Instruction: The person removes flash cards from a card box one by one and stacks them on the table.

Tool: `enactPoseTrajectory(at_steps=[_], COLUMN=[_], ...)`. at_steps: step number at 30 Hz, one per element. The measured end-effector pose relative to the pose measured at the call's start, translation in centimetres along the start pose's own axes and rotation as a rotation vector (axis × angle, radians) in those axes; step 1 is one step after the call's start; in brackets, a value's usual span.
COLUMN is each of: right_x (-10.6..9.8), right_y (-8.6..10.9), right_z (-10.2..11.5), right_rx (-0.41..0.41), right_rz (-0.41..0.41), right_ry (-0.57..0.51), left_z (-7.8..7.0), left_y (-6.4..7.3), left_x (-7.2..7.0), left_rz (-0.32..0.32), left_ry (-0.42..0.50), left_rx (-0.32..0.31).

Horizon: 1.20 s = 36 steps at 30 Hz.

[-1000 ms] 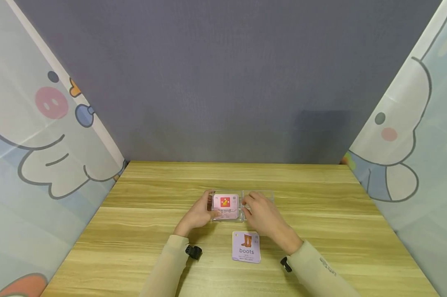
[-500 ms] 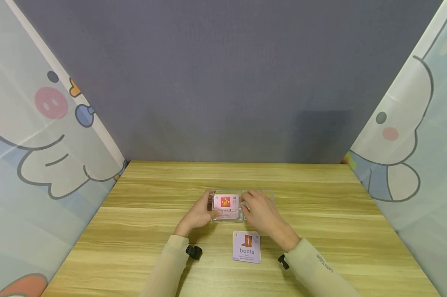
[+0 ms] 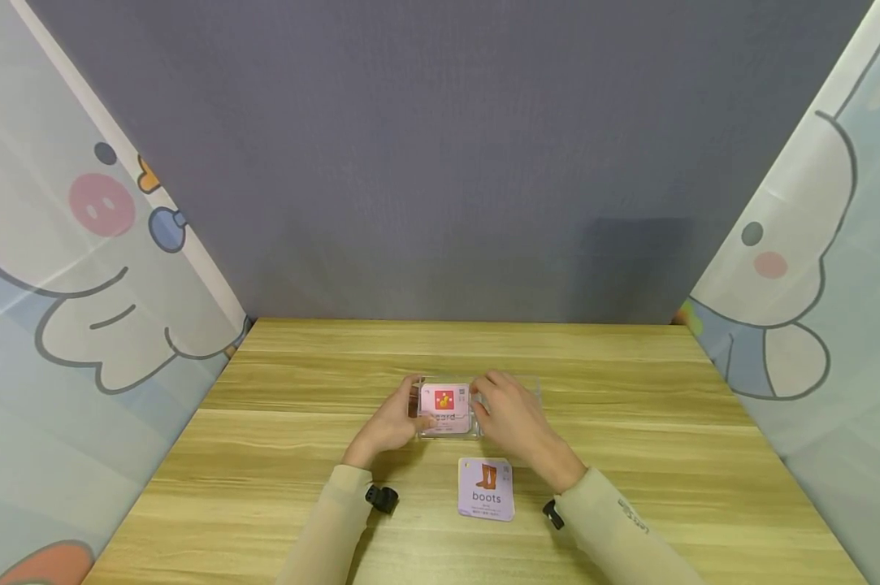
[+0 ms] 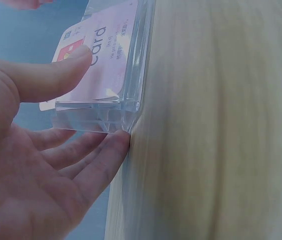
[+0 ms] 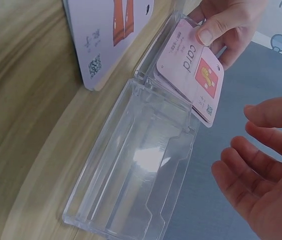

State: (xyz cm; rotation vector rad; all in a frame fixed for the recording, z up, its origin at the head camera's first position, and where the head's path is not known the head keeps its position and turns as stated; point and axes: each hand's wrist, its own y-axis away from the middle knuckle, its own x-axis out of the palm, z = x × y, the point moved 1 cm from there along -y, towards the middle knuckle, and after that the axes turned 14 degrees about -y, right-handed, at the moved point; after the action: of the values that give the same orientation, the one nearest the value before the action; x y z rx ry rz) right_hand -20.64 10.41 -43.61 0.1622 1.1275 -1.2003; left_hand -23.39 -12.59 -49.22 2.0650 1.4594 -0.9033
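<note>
A clear plastic card box (image 5: 126, 155) with two compartments lies on the table. In its left compartment sits a stack of pink cards (image 5: 185, 62), the top one reading "card". My left hand (image 3: 388, 421) holds the box's left end; its thumb lies over the top card, and the fingers touch the side wall in the left wrist view. My right hand (image 3: 516, 418) hovers at the cards' right edge, over the other compartment. Its fingers are loosely bent and apart from the cards in the right wrist view, with nothing between them.
A second card stack (image 3: 486, 489), lilac with brown boots and the word "boots", lies nearer to me on the wooden table (image 3: 264, 504). A grey panel (image 3: 440, 162) stands behind the table, with cartoon-printed sheets (image 3: 791, 244) at both sides.
My right hand has shifted slightly left, toward the pink cards. The left hand, box and boots stack have stayed in place.
</note>
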Motion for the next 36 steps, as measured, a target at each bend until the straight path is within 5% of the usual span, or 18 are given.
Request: enactPoseTrajectory(at_steps=[36], right_x=[1.2], right_y=[-1.3], right_z=[-0.3], right_rx=[0.049], right_rz=[0.050], right_ry=[-0.026], left_z=[0.1], left_y=[-0.1], left_x=[0.0], left_rz=[0.009], left_ry=[0.002], left_rx=[0.010])
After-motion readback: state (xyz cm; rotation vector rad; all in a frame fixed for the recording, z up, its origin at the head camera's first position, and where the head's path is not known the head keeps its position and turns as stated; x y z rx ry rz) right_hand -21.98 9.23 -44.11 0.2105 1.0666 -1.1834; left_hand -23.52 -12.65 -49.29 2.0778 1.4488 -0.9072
